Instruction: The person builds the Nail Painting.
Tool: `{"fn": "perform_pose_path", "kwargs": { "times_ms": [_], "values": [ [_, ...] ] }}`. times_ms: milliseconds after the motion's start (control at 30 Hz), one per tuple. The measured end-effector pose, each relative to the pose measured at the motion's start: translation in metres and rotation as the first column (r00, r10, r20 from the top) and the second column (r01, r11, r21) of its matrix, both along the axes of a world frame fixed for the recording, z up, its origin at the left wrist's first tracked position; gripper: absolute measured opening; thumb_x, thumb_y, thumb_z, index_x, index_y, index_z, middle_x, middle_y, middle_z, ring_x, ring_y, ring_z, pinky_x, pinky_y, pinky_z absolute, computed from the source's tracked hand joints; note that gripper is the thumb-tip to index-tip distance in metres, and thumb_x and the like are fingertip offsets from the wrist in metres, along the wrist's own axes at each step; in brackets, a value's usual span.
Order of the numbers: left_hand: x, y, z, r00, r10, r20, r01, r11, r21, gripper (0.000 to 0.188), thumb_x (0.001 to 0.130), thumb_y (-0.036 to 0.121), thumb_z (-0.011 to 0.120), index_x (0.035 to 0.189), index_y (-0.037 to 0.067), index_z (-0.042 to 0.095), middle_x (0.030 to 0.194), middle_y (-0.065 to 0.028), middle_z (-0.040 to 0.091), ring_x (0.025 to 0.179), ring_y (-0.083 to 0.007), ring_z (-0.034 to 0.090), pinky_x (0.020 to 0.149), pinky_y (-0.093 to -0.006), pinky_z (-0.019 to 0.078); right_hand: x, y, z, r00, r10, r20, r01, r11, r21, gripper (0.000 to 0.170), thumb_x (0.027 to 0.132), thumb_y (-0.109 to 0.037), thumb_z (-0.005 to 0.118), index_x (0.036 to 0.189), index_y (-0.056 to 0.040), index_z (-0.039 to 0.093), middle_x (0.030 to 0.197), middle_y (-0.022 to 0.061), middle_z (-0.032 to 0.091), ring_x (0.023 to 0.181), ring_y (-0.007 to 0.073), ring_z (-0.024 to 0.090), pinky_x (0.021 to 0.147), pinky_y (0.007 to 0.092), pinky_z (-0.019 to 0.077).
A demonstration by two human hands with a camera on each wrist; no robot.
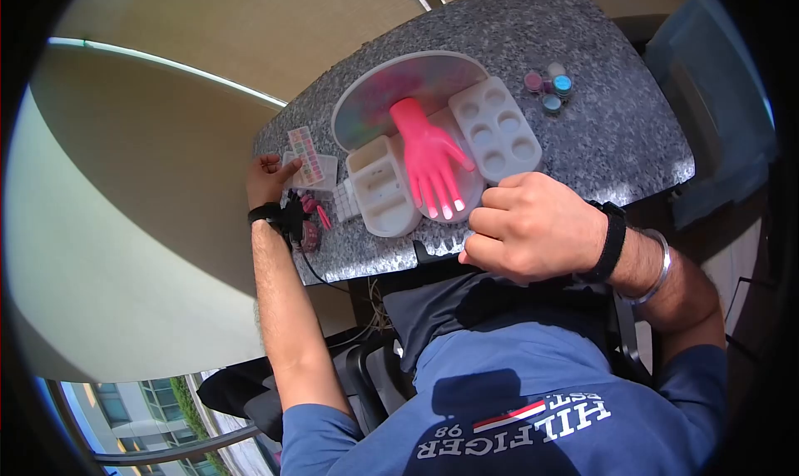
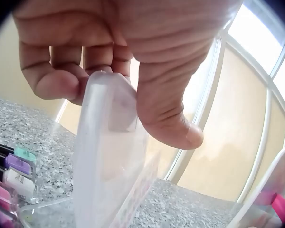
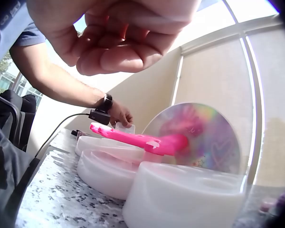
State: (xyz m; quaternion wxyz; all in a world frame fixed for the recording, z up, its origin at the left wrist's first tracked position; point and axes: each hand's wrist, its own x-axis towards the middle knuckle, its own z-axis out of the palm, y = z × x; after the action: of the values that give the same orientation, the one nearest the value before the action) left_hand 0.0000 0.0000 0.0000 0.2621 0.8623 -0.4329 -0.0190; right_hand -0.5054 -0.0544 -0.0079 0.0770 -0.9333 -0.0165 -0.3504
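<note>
At the table's left side my left hand (image 1: pixel 268 179) holds a clear plastic case (image 1: pixel 330 173) by its edge, and a sheet of small coloured pieces (image 1: pixel 305 155) lies against it. In the left wrist view the case (image 2: pixel 92 147) stands on edge between the fingers and thumb of my left hand (image 2: pixel 128 42). My right hand (image 1: pixel 533 226) is raised in front of the pink model hand (image 1: pixel 424 156), its fingers curled in. The right wrist view shows nothing in my right hand (image 3: pixel 118 35), above the model hand (image 3: pixel 154 142).
White trays stand on both sides of the model hand: a compartment tray (image 1: pixel 384 195) and a tray with round wells (image 1: pixel 497 132). Behind is a rounded iridescent panel (image 1: pixel 358 93). Small jars (image 1: pixel 563 85) sit at the right; nail polish bottles (image 2: pixel 20 183) are near my left hand.
</note>
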Motion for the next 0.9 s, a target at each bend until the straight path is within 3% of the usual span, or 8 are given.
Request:
{"fn": "perform_pose_path", "kwargs": {
  "times_ms": [100, 200, 333, 467, 533, 733, 900],
  "values": [
    [0.014, 0.005, 0.018, 0.996, -0.058, -0.066, 0.055, 0.998, -0.037, 0.041, 0.082, 0.023, 0.100, 0.106, -0.002, 0.078, 0.088, -0.0048, 0.074, 0.078, -0.0173, 0.071, 0.078, -0.0344, 0.0610, -0.002, 0.000, 0.004, 0.999, -0.008, -0.041, 0.008, 1.000, 0.003, 0.017, 0.082, -0.020, 0.070, 0.074, -0.0122, 0.057, 0.073, 0.0007, 0.056, 0.073, 0.0202, 0.066, 0.065, 0.0372, 0.0578],
    [-0.001, 0.011, 0.047, 0.989, -0.108, 0.101, 0.109, 0.994, -0.007, 0.039, 0.082, 0.022, 0.099, 0.107, 0.000, 0.079, 0.089, -0.0044, 0.075, 0.080, -0.0182, 0.073, 0.078, -0.0342, 0.0611, 0.000, -0.002, -0.001, 1.000, 0.006, -0.008, -0.006, 1.000, -0.006, 0.032, 0.087, -0.024, 0.080, 0.074, -0.0121, 0.055, 0.073, 0.0009, 0.053, 0.067, 0.0198, 0.061, 0.059, 0.0354, 0.0525],
    [-0.058, 0.016, 0.091, 0.974, -0.220, -0.056, 0.207, 0.961, -0.184, 0.029, 0.086, 0.013, 0.095, 0.107, 0.000, 0.079, 0.092, -0.0075, 0.078, 0.086, -0.0185, 0.076, 0.081, -0.0350, 0.0618, 0.000, -0.002, 0.000, 1.000, 0.010, -0.011, -0.010, 1.000, -0.010, 0.027, 0.086, -0.023, 0.077, 0.074, -0.0120, 0.055, 0.073, 0.0009, 0.054, 0.069, 0.0202, 0.063, 0.061, 0.0361, 0.0541],
    [-0.107, 0.019, 0.110, 0.878, -0.471, -0.089, 0.455, 0.877, -0.152, 0.021, 0.090, 0.001, 0.088, 0.107, -0.002, 0.076, 0.093, -0.0069, 0.079, 0.087, -0.0146, 0.075, 0.082, -0.0314, 0.0616, -0.002, 0.000, 0.005, 0.999, 0.024, -0.048, -0.024, 1.000, 0.002, 0.019, 0.082, -0.021, 0.071, 0.074, -0.0118, 0.057, 0.074, 0.0015, 0.056, 0.073, 0.0212, 0.066, 0.065, 0.0378, 0.0576],
    [-0.127, 0.016, 0.109, 0.824, -0.544, -0.159, 0.526, 0.839, -0.141, 0.019, 0.090, -0.002, 0.085, 0.105, -0.004, 0.076, 0.096, -0.0079, 0.080, 0.089, -0.0143, 0.077, 0.084, -0.0305, 0.0630, -0.002, 0.000, 0.005, 0.999, 0.032, -0.044, -0.032, 0.999, 0.006, 0.019, 0.082, -0.021, 0.071, 0.074, -0.0116, 0.057, 0.074, 0.0017, 0.057, 0.073, 0.0213, 0.066, 0.065, 0.0379, 0.0576],
    [-0.149, -0.004, 0.075, 0.871, -0.491, 0.009, 0.488, 0.864, -0.119, 0.019, 0.088, 0.000, 0.088, 0.104, -0.002, 0.078, 0.094, -0.0062, 0.080, 0.088, -0.0148, 0.076, 0.083, -0.0303, 0.0616, -0.002, -0.001, 0.004, 0.999, 0.039, -0.026, -0.039, 0.999, 0.010, 0.019, 0.082, -0.020, 0.071, 0.073, -0.0114, 0.057, 0.074, 0.0018, 0.057, 0.073, 0.0212, 0.066, 0.064, 0.0381, 0.0576],
    [-0.155, -0.013, 0.057, 0.824, -0.539, 0.175, 0.559, 0.824, -0.091, 0.022, 0.082, 0.010, 0.092, 0.100, 0.005, 0.082, 0.091, -0.0118, 0.078, 0.084, -0.0278, 0.079, 0.075, -0.0386, 0.0612, -0.002, -0.002, 0.002, 0.999, 0.026, -0.040, -0.026, 1.000, 0.001, 0.017, 0.081, -0.020, 0.070, 0.074, -0.0116, 0.056, 0.074, 0.0016, 0.056, 0.073, 0.0211, 0.066, 0.064, 0.0380, 0.0575]
  ]
}}
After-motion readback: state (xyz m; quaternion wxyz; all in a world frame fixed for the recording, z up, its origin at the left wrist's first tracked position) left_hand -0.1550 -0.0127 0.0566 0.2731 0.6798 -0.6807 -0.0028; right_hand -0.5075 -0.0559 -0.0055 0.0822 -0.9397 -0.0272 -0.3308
